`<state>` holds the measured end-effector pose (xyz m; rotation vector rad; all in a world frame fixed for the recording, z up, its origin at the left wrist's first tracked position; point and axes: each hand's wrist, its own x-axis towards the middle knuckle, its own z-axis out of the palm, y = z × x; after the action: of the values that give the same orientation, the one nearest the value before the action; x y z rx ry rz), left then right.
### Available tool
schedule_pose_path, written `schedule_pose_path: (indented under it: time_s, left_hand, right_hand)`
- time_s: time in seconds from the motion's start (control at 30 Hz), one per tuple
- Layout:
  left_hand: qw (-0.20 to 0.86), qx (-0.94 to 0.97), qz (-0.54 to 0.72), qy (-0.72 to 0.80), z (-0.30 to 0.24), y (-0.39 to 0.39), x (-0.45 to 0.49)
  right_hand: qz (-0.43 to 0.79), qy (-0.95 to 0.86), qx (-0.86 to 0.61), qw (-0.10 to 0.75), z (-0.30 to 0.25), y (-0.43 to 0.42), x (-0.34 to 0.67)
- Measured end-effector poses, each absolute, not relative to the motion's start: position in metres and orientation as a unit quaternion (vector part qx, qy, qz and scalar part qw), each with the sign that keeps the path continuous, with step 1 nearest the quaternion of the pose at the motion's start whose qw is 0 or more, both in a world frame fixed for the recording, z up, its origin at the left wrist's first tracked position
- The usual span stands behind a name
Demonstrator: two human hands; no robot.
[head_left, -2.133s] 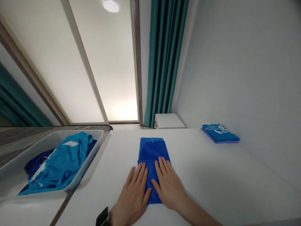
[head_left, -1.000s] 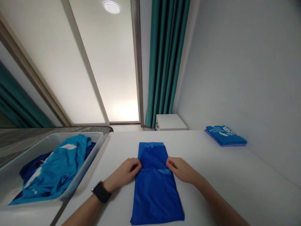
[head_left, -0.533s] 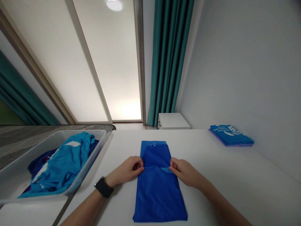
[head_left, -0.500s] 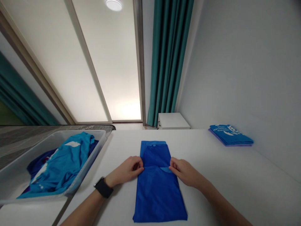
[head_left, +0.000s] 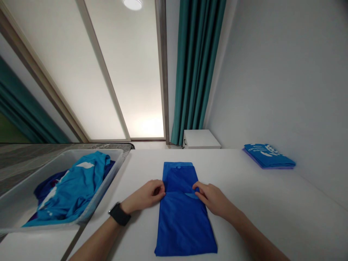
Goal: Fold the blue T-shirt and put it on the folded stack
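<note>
A folded blue shirt (head_left: 186, 224) lies lengthwise on the white table in front of me, with a crease across its upper half and a lighter blue strip at its far end. My left hand (head_left: 150, 194) is closed, thumb and forefinger pinching the left edge by the crease. A dark watch (head_left: 119, 214) is on that wrist. At the opposite edge, my right hand (head_left: 210, 197) curls over the cloth, with a bit of fabric between thumb and forefinger. A small lighter blue patch shows beside the right thumb.
On the left, a translucent plastic bin (head_left: 118, 159) holds crumpled blue and dark clothes (head_left: 73, 188). Folded blue and purple garments (head_left: 268, 156) lie at the back right of the white table (head_left: 144, 235), near the wall. Beyond the far edge stands a white cabinet (head_left: 202, 138).
My right forefinger has shifted inward over the shirt's right edge and its grip looks looser. The left hand keeps its hold. The view has shifted slightly.
</note>
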<state>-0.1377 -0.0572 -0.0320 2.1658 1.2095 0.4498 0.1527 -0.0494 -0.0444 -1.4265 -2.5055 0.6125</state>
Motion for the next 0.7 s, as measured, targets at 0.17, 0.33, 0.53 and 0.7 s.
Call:
schedule_pose_path:
  time_s: [0.17, 0.33, 0.53, 0.7]
  left_hand:
    - [0.335, 0.803, 0.169, 0.462, -0.032, -0.056, -0.141]
    - [0.336, 0.801, 0.17, 0.466, -0.031, -0.056, -0.142]
    - [0.329, 0.805, 0.161, 0.467, -0.029, -0.057, -0.142]
    - [0.331, 0.804, 0.16, 0.467, -0.031, -0.057, -0.141]
  right_hand:
    - [0.207, -0.849, -0.473, 0.111, -0.048, -0.05, 0.153]
    - [0.232, -0.838, -0.472, 0.144, -0.051, -0.048, 0.154]
    - [0.273, -0.819, -0.475, 0.172, -0.042, -0.046, 0.159]
    - [0.287, -0.821, -0.476, 0.13, -0.037, -0.048, 0.16]
